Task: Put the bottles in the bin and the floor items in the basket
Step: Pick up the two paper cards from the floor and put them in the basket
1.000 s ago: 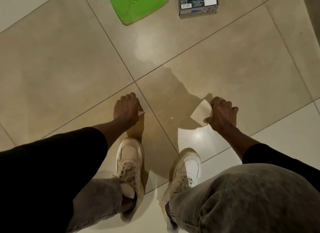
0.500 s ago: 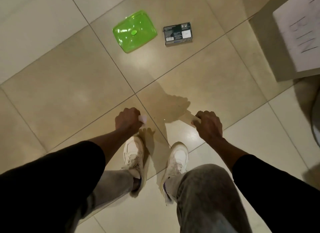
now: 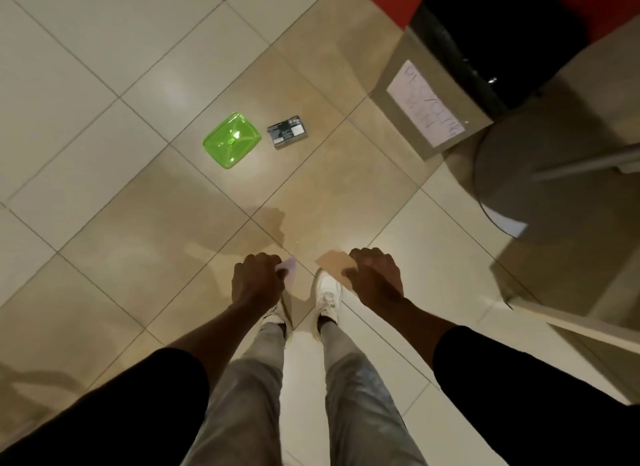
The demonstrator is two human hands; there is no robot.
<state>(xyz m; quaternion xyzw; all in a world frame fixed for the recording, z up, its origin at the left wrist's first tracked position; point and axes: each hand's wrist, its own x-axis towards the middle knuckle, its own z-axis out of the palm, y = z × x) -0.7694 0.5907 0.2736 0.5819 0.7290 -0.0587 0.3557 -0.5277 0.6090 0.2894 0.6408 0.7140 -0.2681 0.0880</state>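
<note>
1. Left hand [image 3: 258,280] pinches a pale paper scrap [image 3: 290,265]; right hand [image 3: 375,278] pinches a tan paper piece [image 3: 334,259]; both are held ahead of the legs.
2. Judged: the paper is light, limp and tears easily, so an edge pinch suffices; green lid [image 3: 231,139] looks stiff and slick, take by the rim; dark box [image 3: 287,136] by its sides; both lie on the floor [image 3: 104,160].
3. Gripping fingertips mostly hidden; cardboard bin [image 3: 429,119] label unreadable; basket and bottles not in view.

A white paper sheet [image 3: 424,110] stuck on the cardboard box [image 3: 398,94] carries two lines of handwriting, too blurred to read; the shorter line is possibly "BIN". The small dark box [image 3: 287,131] has a white label and fine print, both unreadable.
</note>
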